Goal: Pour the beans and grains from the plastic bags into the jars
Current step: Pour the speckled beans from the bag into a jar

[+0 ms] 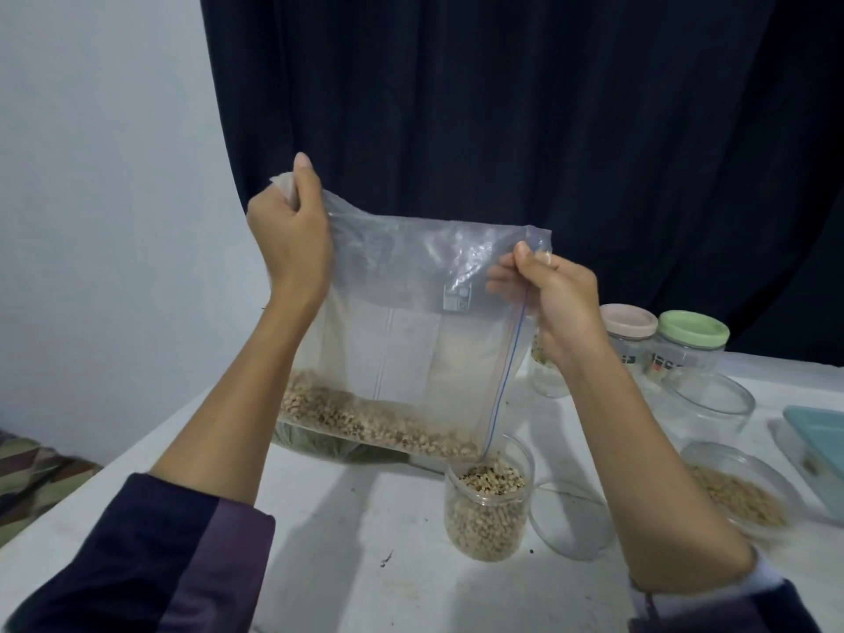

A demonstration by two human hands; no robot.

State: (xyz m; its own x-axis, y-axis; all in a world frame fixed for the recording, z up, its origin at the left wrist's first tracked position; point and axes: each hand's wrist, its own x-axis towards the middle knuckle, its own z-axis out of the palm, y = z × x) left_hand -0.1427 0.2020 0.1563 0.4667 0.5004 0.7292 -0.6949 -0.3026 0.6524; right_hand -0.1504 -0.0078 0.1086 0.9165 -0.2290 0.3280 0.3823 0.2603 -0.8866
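**Bag of beans held over an open jar**

The left hand point(288, 230) grips one upper corner of the clear plastic zip bag point(411, 340), and the right hand point(555, 303) pinches the other; part of its fingers shows only through the film. Pale speckled beans point(365, 415) lie along the bag's lower edge, its low corner just above the clear round jar point(488, 504), nearly full, on the white counter point(356, 532). Behind the bag a greenish bag point(329, 447) is mostly hidden. A jar behind the right wrist is barely visible.
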